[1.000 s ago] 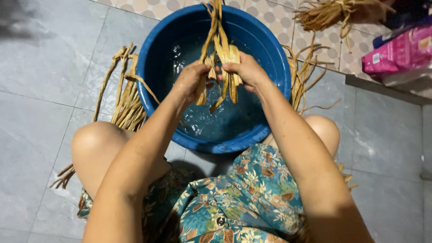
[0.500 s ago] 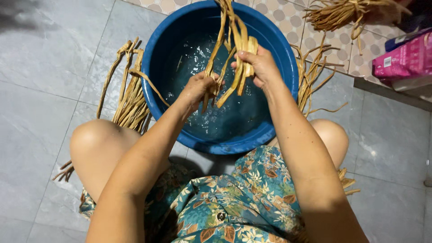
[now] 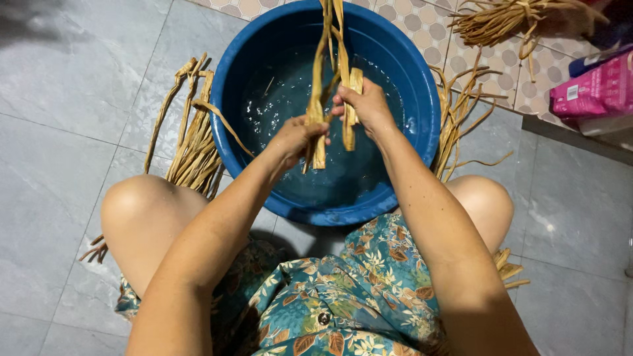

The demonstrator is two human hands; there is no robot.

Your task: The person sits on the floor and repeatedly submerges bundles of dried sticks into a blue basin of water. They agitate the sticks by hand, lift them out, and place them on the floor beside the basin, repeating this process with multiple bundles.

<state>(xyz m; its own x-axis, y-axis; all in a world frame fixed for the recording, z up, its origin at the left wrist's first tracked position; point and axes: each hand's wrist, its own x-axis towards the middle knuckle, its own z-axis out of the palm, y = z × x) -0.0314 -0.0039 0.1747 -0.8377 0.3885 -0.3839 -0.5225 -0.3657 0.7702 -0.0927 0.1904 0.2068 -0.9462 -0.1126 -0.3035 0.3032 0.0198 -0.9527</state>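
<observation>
Both hands, left hand [image 3: 297, 135] and right hand [image 3: 366, 105], now higher with strips [image 3: 330, 59].

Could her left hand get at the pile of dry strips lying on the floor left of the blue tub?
Probably yes. The pile of strips lies against the tub beside her knee, nothing between. But the left hand is gripping wet strips over the water and would have to release them.
</observation>
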